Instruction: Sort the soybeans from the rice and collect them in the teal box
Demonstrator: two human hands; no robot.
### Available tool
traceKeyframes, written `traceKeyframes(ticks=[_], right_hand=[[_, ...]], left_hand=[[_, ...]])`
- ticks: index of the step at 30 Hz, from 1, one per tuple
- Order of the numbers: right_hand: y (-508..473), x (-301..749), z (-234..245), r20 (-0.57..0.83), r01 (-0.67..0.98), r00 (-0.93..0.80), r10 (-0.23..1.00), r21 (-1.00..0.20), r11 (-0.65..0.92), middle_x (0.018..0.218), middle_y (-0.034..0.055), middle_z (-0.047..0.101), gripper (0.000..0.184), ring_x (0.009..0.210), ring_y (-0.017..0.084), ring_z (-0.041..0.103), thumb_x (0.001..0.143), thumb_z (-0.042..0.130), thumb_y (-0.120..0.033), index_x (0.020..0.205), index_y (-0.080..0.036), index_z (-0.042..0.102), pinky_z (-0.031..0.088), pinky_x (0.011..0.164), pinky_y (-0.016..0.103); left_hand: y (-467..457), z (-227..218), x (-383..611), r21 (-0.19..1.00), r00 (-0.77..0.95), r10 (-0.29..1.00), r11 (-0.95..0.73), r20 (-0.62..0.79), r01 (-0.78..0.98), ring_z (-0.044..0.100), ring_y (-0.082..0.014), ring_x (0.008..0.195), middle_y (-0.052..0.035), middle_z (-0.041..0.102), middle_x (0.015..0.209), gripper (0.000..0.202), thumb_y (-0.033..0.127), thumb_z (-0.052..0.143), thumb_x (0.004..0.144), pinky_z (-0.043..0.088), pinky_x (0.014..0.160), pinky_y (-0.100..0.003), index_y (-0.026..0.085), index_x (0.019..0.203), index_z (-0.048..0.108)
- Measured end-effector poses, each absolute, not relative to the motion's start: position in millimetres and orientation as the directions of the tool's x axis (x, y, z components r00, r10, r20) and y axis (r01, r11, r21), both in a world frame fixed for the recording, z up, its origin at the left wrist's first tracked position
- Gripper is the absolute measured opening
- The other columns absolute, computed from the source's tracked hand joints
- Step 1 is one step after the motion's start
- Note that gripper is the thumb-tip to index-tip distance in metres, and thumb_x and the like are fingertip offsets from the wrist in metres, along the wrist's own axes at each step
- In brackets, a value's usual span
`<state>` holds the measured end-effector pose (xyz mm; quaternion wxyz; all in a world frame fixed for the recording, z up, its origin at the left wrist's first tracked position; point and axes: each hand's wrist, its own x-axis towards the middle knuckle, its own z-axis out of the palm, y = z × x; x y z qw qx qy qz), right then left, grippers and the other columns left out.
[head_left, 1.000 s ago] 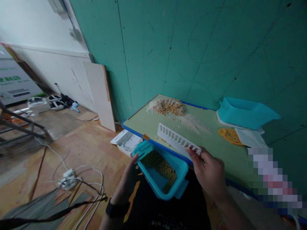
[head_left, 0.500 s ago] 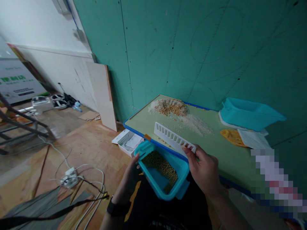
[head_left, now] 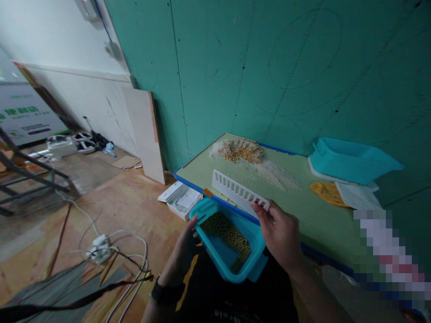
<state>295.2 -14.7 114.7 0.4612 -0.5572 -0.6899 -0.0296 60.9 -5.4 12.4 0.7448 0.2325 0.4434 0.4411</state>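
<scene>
My left hand (head_left: pixel 186 235) grips the left rim of a blue plastic bin (head_left: pixel 232 279), its thumb over the edge. Green and yellowish beans (head_left: pixel 227 231) lie inside, heaped along the far side. The bin is held against the table's near edge, just below it. My right hand (head_left: pixel 281 231) is closed on the right end of a white slotted plastic strip (head_left: pixel 237 188), which stands on its long edge near the table's front. A few pale beans lie beside the strip. Farther back on the green tabletop (head_left: pixel 323 224) sits a pile of yellow soybeans (head_left: pixel 242 151) mixed with white rice (head_left: pixel 276 172).
A second blue bin (head_left: pixel 353 159) stands at the table's right rear, near an orange cloth-like item (head_left: pixel 328 194) and white paper (head_left: pixel 358 196). An open white box (head_left: pixel 180 202) is left of the table. Cables and a power strip (head_left: pixel 100 247) lie on the floor.
My right hand has moved slightly left along the table's front edge with the slotted strip. My left hand and the bin stay in about the same place.
</scene>
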Motion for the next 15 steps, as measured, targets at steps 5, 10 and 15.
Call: traceKeyframes(ticks=[5, 10, 15], right_hand=[[-13.1, 298.9, 112.6, 0.672, 0.804, 0.080, 0.736, -0.480, 0.351, 0.077, 0.0076, 0.079, 0.028, 0.064, 0.021, 0.076, 0.100, 0.056, -0.039, 0.093, -0.019, 0.073, 0.054, 0.057, 0.024], [-12.6, 298.8, 113.5, 0.654, 0.799, 0.036, 0.756, -0.473, 0.372, 0.075, 0.0057, 0.079, 0.025, 0.062, 0.020, 0.076, 0.100, 0.056, -0.037, 0.091, -0.019, 0.072, 0.052, 0.055, 0.023], [-13.1, 295.4, 116.2, 0.667, 0.784, 0.014, 0.745, -0.469, 0.406, 0.074, 0.0053, 0.078, 0.023, 0.061, 0.018, 0.075, 0.100, 0.057, -0.034, 0.090, -0.018, 0.071, 0.051, 0.055, 0.022]], left_hand=[[-5.4, 15.1, 60.4, 0.745, 0.207, 0.866, 0.497, -0.455, -0.445, 0.062, -0.0352, 0.125, -0.0095, 0.078, 0.116, 0.060, 0.063, 0.061, 0.085, 0.055, 0.090, -0.045, 0.024, 0.130, 0.068], [-6.1, 21.1, 62.7, 0.752, 0.193, 0.867, 0.495, -0.459, -0.436, 0.060, -0.0357, 0.127, -0.0100, 0.078, 0.119, 0.060, 0.064, 0.060, 0.086, 0.054, 0.093, -0.046, 0.023, 0.128, 0.069], [-7.9, 18.8, 61.3, 0.747, 0.196, 0.871, 0.489, -0.451, -0.451, 0.061, -0.0349, 0.127, -0.0106, 0.077, 0.121, 0.059, 0.062, 0.059, 0.088, 0.054, 0.093, -0.046, 0.022, 0.132, 0.066]])
